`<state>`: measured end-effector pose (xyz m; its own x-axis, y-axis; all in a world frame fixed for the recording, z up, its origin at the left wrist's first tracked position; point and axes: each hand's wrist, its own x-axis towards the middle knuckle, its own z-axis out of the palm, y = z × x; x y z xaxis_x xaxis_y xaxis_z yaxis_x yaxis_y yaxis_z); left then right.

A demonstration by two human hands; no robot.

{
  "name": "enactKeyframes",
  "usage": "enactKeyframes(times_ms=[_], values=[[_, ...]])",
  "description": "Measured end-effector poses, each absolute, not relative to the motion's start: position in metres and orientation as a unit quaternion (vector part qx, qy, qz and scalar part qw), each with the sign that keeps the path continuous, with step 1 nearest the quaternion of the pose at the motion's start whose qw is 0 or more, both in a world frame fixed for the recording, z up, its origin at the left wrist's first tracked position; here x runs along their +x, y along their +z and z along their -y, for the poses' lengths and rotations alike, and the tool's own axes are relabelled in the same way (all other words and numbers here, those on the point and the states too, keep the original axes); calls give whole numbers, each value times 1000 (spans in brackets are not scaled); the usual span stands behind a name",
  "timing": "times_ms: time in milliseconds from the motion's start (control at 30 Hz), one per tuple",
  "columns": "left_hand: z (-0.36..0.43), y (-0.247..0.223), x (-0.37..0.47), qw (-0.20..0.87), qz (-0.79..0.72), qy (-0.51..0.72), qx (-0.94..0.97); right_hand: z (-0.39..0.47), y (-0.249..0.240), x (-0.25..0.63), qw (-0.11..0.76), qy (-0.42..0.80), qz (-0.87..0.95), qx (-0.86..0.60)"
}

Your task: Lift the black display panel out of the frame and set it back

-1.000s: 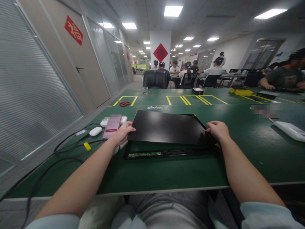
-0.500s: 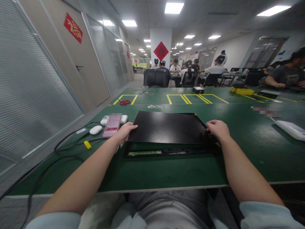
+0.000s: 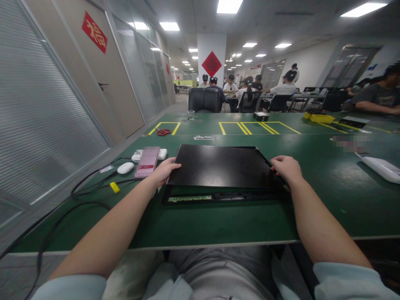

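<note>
1. Black panel [image 3: 218,166], picture centre: over casing [image 3: 250,196], not flush; circuit board [image 3: 189,199] uncovered.
2. My left hand [image 3: 162,171] grips panel's left edge.
3. My right hand [image 3: 286,167]: fingers curled at right edge, can't tell gripping what.

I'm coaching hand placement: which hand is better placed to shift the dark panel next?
Probably the left hand: its thumb lies on top of the dark panel at the left edge. The right hand is at the black frame's right side; its exact grip is unclear.
</note>
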<state>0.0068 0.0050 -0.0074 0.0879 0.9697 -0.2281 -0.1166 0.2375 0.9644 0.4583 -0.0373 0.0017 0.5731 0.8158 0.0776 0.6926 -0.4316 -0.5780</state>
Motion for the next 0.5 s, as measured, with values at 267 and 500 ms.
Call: enactKeyframes(times_ms=[267,500], values=[[-5,-8,8,598,-501,450,434,37,2,460,272,111,451,-843],[-4,-8,8,596,-502,444,442,36,2,461,265,105,456,-843]])
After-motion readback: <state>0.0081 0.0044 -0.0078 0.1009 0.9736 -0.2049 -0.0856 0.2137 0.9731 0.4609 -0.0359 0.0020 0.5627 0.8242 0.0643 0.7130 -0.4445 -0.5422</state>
